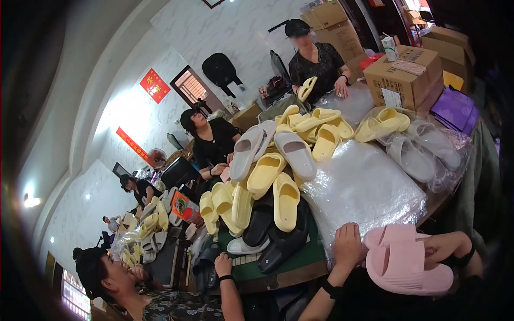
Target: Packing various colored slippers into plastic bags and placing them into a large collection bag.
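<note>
A pair of pale pink slippers (393,259) is at the lower right, its soles and ribbed straps showing. My right hand (441,247) grips this pair, with some fingers hidden by the slippers. Left of it, my left hand (348,243) rests at the near edge of a stack of clear plastic bags (369,184). Its fingers are curled, and what lies under the fingertips is hidden. Beyond and left of the bags is a heap of yellow slippers (267,174), with a grey slipper (295,155) among them and black slippers (286,243) below.
A cardboard box (404,80) stands at the back right beside purple bags (455,109). Bagged grey slippers (412,155) lie on the right. A co-worker's hand (223,265) is by dark slippers at the near left. More people work along the far side and further left.
</note>
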`<act>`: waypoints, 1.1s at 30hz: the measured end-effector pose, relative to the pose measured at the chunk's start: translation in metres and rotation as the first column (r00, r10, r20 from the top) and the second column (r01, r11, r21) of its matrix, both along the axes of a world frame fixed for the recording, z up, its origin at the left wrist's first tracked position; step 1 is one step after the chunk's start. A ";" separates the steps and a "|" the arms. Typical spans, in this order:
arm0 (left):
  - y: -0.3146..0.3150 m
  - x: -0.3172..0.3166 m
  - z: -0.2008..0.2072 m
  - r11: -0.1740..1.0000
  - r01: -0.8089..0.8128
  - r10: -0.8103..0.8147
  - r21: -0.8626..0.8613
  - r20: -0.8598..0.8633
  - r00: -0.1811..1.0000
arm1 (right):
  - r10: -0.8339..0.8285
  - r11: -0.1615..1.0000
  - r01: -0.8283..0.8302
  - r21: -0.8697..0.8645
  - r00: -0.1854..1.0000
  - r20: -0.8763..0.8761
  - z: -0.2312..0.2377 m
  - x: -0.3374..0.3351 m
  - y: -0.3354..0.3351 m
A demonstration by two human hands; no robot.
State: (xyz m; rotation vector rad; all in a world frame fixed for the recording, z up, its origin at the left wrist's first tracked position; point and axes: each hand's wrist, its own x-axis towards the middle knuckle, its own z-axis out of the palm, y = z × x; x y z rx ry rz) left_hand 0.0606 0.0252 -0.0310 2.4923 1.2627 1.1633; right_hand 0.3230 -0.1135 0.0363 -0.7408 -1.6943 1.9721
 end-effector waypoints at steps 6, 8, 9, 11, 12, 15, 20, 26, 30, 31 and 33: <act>-0.006 -0.001 -0.007 0.994 -0.088 0.085 -0.066 -0.044 0.995 | -0.113 0.992 0.114 0.051 0.994 -0.012 0.008 -0.006 0.002; -0.003 -0.003 -0.016 0.985 -0.158 0.167 0.066 -0.185 0.968 | -0.132 0.990 0.132 0.052 0.991 0.003 0.008 -0.010 0.002; -0.003 -0.004 -0.017 0.986 -0.155 0.165 0.068 -0.182 0.969 | -0.153 0.987 0.152 0.049 0.988 0.014 0.006 -0.012 0.001; -0.002 -0.006 -0.018 0.959 -0.123 0.170 0.254 -0.170 0.971 | -0.173 0.979 0.166 0.121 0.984 0.051 0.001 -0.013 0.000; -0.002 -0.006 -0.017 0.960 -0.116 0.162 0.255 -0.168 0.972 | -0.195 0.966 0.176 0.190 0.977 0.082 -0.002 -0.012 0.000; -0.004 -0.007 -0.015 0.983 0.015 0.006 0.184 -0.112 0.994 | -0.091 0.957 0.045 0.285 0.984 0.151 -0.007 -0.009 0.002; -0.009 -0.007 -0.009 0.996 -0.031 0.045 0.082 -0.172 0.984 | -0.033 0.983 0.012 0.183 0.994 0.107 -0.011 -0.012 -0.002; -0.016 0.008 0.011 0.996 -0.013 0.001 0.089 0.125 0.992 | -0.582 0.736 0.352 0.579 0.766 0.274 0.003 -0.022 -0.006; -0.017 0.015 0.010 0.998 0.048 -0.051 0.028 0.092 0.994 | -0.802 0.476 0.138 0.869 0.473 0.364 -0.028 -0.024 0.004; -0.022 0.014 0.010 0.993 0.092 -0.085 -0.070 0.099 0.991 | -0.842 0.407 0.143 0.902 0.441 0.310 -0.030 -0.030 0.010; -0.027 0.014 0.012 0.996 0.084 -0.084 -0.001 0.046 0.995 | -0.884 0.339 0.152 0.929 0.390 0.259 -0.030 -0.039 0.015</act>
